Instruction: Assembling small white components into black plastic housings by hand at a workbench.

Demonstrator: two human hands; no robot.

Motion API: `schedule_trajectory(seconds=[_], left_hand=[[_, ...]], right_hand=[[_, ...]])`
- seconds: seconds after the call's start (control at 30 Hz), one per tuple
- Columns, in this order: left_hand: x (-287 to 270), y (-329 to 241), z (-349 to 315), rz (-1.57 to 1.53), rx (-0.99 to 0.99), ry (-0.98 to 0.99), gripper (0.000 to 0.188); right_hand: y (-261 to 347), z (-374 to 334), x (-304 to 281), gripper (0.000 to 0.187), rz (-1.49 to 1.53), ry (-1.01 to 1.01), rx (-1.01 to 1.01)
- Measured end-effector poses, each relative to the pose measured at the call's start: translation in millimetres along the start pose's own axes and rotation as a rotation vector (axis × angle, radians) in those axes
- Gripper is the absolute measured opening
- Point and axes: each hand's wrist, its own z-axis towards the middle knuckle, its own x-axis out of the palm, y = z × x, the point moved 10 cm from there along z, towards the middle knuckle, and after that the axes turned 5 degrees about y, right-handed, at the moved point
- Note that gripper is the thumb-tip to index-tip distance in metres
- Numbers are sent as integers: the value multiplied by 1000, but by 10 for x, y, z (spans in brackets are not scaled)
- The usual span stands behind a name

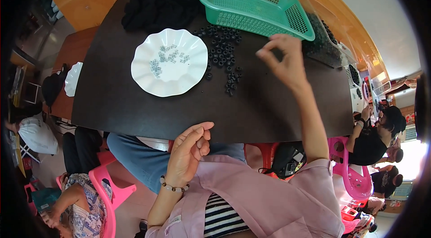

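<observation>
While R hand [291, 64] hovers, blk pcs [220, 52] lie to L.

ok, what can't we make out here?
All in the head view:
Right hand: blurred; can't tell if its fingertips hold anything.
Left hand: curled fingers hide the palm.
Clear pieces on white plate: too small for exact shape.
Black cloth: cut off by upper edge.

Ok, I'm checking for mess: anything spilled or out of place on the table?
Possibly the black ring-shaped pieces, scattered loose on the tabletop right of the scalloped white plate, whereas the clear pieces sit contained on it. Perhaps deliberate.
</observation>
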Motion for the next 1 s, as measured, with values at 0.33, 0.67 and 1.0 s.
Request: schedule_trajectory(seconds=[0.33,0.67,1.0], left_hand=[[-47,17,-4,-10,9,-5,25],[-24,2,2,-26,10,14,26],[127,-166,-37,-15,39,73,33]], right_hand=[[352,-92,693,28,-4,176,90],[349,-84,772,20,62,171,97],[1214,-409,631,28,1017,336,60]])
